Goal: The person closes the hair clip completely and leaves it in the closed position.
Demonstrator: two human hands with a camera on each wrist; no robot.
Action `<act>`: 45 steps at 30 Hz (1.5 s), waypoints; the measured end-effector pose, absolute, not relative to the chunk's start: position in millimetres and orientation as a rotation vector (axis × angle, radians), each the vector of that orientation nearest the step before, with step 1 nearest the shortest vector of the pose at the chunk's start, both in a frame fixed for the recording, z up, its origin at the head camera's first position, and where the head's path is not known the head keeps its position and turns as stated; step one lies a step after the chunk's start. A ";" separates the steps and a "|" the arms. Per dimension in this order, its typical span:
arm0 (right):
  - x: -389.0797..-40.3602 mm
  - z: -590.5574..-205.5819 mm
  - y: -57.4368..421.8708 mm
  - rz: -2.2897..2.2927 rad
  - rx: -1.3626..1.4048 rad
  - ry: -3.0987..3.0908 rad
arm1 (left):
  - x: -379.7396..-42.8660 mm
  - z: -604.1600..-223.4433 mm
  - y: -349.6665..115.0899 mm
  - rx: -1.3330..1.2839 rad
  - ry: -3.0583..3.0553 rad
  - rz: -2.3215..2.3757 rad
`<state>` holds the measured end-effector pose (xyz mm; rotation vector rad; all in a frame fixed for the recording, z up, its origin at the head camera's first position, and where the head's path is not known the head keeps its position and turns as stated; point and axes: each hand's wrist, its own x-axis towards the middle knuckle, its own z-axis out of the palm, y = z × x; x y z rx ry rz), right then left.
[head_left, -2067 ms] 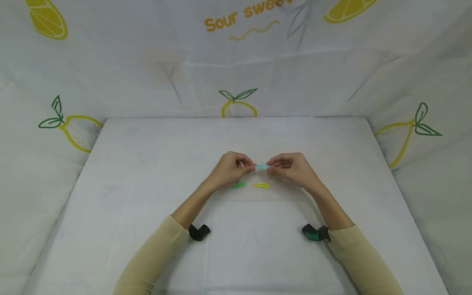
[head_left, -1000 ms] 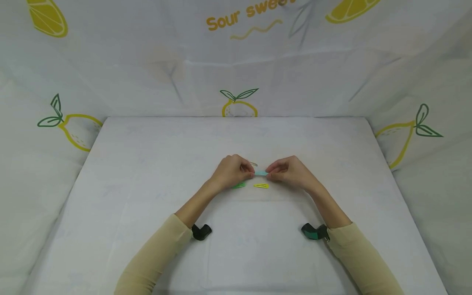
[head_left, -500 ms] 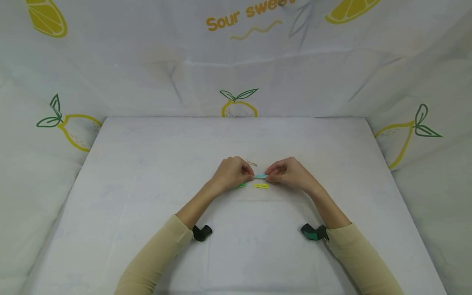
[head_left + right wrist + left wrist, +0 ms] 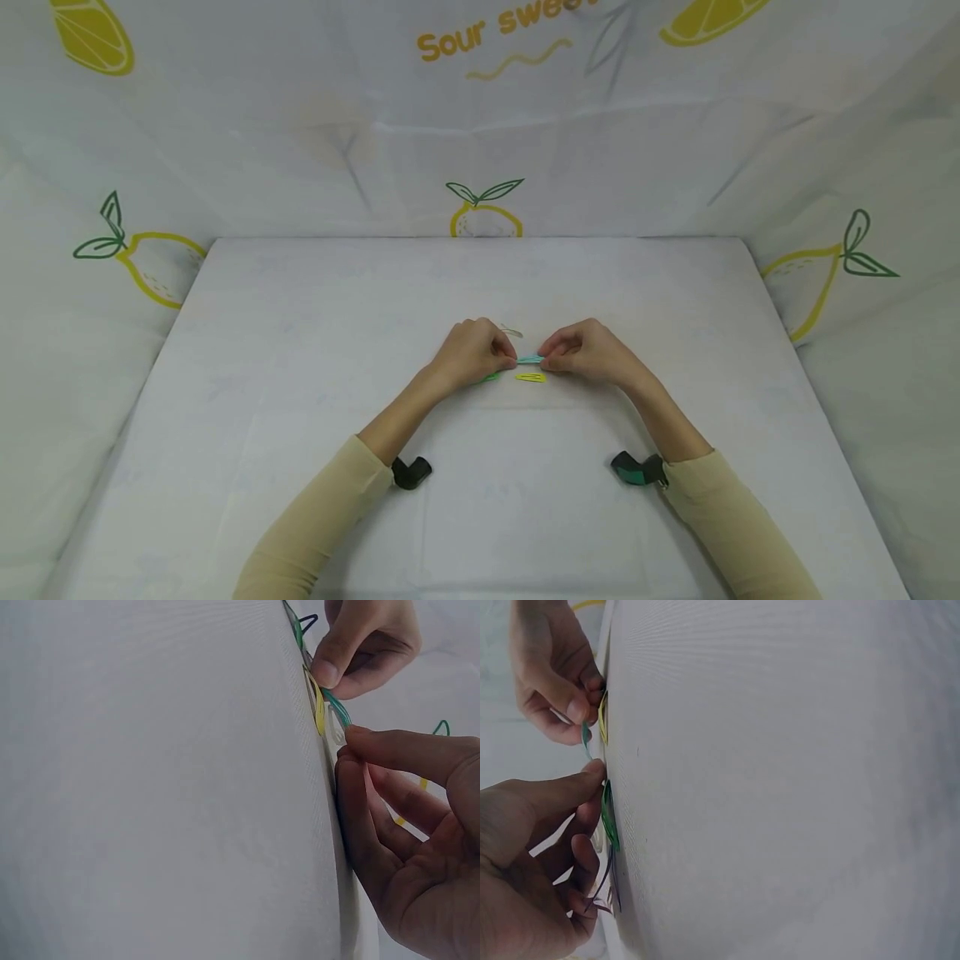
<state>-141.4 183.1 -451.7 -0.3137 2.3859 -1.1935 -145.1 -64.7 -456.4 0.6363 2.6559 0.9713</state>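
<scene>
A light blue snap hair clip [image 4: 530, 359] spans the gap between the two hands, low over the table. My left hand [image 4: 471, 350] pinches its left end between thumb and finger. At the other end my right hand [image 4: 588, 354] pinches it the same way. Just nearer lies a yellow hair clip [image 4: 531, 377]. A green hair clip [image 4: 610, 817] lies by the left fingers, partly covered by that hand in the head view. Behind the blue clip is a pale hair clip [image 4: 513, 332]. The left wrist view also shows a dark hair clip [image 4: 607, 881] beneath the left fingers.
A white cloth covers the table [image 4: 525, 500]. White curtains [image 4: 300, 150] printed with lemons stand at the back and both sides. Black wrist mounts [image 4: 412, 473] show at both sleeve cuffs.
Both hands have brought the blue hair clip nearer and lower, close behind the yellow one. The pale hair clip has come into view, and the left hand covers more of the green one.
</scene>
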 end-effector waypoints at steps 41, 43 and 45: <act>-147.0 -451.0 184.8 -1.258 -0.349 2.345 | -145.2 -450.0 -66.6 0.595 2.673 1.050; -148.8 -450.1 183.7 -1.261 -0.352 2.352 | -146.1 -450.0 -67.7 0.590 2.683 1.056; -150.2 -449.1 182.7 -1.272 -0.353 2.344 | -146.8 -449.6 -69.3 0.587 2.682 1.066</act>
